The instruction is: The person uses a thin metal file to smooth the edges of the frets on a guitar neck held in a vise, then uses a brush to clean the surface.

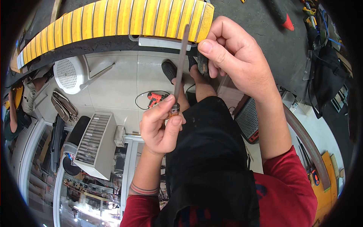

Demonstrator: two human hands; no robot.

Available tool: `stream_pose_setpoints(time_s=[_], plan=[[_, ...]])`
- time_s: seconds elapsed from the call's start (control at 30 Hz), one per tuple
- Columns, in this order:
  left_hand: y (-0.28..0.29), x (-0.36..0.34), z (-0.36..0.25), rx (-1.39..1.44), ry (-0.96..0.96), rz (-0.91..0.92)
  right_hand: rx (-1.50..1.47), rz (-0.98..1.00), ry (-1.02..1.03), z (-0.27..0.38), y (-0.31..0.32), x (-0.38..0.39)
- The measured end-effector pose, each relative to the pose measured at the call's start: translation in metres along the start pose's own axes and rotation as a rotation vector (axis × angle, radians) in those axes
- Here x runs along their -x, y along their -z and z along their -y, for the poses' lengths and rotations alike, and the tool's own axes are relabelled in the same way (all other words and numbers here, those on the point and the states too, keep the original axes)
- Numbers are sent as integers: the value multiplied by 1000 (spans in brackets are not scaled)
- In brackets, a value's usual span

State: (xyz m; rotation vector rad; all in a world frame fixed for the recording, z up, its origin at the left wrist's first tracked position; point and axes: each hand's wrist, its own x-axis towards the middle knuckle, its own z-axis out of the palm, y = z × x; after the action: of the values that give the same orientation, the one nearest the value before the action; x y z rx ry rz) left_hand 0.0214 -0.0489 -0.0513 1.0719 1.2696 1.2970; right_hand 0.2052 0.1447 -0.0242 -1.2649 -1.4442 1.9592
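A long fretboard-like strip, covered in yellow tape with metal bars across it, curves over the dark bench. My left hand is closed round the orange, see-through handle of a screwdriver-like tool. Its long, dark shaft points up, and the tip overlaps the strip near its right end. My right hand is at that end, thumb and fingers bent. Between them is a small dark block, partly covered by the fingers. I cannot tell whether the thumb touches the strip.
A pale bar lies along the bench edge. Below are a white stool, a red power drill with a cable, and a grey slotted box. At right stands a grille-fronted box. Another person's arm shows far left.
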Motion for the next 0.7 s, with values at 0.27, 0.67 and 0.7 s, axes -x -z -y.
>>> stream_pose_setpoints(time_s=[0.27, 0.67, 0.7], plan=[[-16, -30, -9, -132, 87, -112, 14, 17, -22, -1, -1, 0], [-26, -49, -14, -466, -232, -124, 35, -19, -4, -3, -2, 2], [-31, -75, -23, -491, -157, -101, 14, -15, -14, -2, -2, 1]])
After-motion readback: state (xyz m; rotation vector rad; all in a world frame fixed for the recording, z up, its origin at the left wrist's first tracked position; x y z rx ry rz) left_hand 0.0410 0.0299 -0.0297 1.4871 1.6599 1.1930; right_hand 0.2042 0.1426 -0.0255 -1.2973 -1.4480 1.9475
